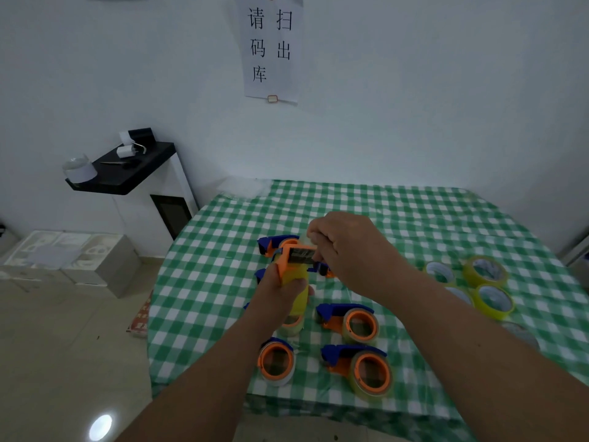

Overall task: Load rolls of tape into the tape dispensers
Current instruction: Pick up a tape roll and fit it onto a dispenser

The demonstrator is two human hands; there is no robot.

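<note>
We see an orange-and-blue plastic tape dispenser with a yellowish tape roll [294, 275] held up at frame centre, above the green-and-white checked tablecloth [414, 218]. Left hand [280, 295] grips it from below, fingers and thumb wrapped round the roll. Right hand [347, 247] has its fingers curled at the dispenser's metal cutter end, pinching there; what exactly it pinches we can't tell. Loaded orange-and-blue dispensers [353, 322] lie on the cloth below centre. Loose yellowish tape rolls [486, 272] sit at centre right. White paper sign with black characters [270, 49] hangs on the wall, top centre. Black shelf [127, 170] at upper left.
</note>
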